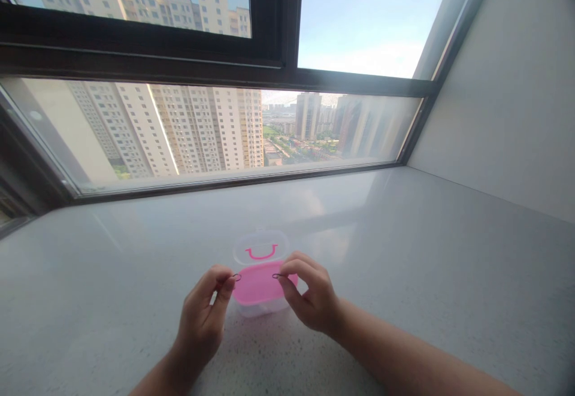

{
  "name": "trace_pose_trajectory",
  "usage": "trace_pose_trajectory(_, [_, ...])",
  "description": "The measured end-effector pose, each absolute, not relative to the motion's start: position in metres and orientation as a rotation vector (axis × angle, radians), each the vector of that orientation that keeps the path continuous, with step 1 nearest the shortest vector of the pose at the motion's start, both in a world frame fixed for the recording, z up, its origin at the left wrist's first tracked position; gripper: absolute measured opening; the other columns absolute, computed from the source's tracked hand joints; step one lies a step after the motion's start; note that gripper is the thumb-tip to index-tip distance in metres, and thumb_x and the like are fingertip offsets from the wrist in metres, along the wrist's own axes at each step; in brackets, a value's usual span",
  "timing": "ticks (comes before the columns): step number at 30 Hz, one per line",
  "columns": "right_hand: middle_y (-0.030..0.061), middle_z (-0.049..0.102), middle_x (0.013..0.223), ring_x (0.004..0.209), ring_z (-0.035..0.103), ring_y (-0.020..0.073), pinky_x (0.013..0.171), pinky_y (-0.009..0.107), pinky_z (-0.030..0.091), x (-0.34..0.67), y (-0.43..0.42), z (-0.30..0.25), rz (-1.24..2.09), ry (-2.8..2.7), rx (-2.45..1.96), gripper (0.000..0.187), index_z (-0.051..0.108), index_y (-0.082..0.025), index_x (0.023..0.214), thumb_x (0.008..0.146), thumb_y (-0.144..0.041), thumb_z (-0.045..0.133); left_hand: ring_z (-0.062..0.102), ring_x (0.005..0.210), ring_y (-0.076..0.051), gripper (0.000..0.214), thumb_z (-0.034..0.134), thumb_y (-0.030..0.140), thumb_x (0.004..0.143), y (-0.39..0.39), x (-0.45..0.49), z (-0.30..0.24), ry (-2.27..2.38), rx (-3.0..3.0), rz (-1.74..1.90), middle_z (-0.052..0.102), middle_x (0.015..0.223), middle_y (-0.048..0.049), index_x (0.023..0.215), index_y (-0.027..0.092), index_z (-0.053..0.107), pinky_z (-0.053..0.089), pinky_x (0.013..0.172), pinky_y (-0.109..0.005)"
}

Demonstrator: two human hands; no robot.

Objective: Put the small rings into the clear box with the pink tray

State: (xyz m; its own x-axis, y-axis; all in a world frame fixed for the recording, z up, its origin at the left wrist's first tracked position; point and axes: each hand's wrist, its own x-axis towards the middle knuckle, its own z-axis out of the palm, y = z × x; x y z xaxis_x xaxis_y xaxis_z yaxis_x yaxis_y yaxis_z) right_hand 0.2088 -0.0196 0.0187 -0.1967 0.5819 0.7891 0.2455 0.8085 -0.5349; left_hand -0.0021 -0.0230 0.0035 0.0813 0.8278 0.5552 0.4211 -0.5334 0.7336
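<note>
A small pink plastic box [259,291] stands open on the grey stone sill, its clear lid [260,246] with a pink handle tipped back behind it. My left hand [204,318] is closed in a pinch on a small dark wire loop [236,277], held just over the box's left edge. My right hand [309,294] pinches a second small dark wire piece [275,275] above the box's right side. The two pieces are apart, with a gap over the pink tray between them. What the wire pieces are exactly is too small to tell.
The grey speckled sill [404,264] runs wide to both sides and toward me. A dark-framed window [269,66] stands behind it, showing tall buildings. A white wall [507,114] closes the sill on the right.
</note>
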Motion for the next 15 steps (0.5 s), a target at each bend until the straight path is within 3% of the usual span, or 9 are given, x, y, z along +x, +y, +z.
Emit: trace_pose_trajectory(15, [0.0045,0.056,0.070,0.066,0.052,0.0167,0.062,0.030,0.043,0.2091,-0.0200,0.0198,0.326,-1.790,-0.647,0.011,0.058,-0.018,0.080,0.083,-0.011,0.050,0.050,0.059,-0.014,0.022,0.044,0.032,0.091,-0.0239,-0.0007,0.0063,1.258,1.922,1.406,0.049,0.063,0.0029,0.073,0.020,0.052,0.042,0.056,-0.023])
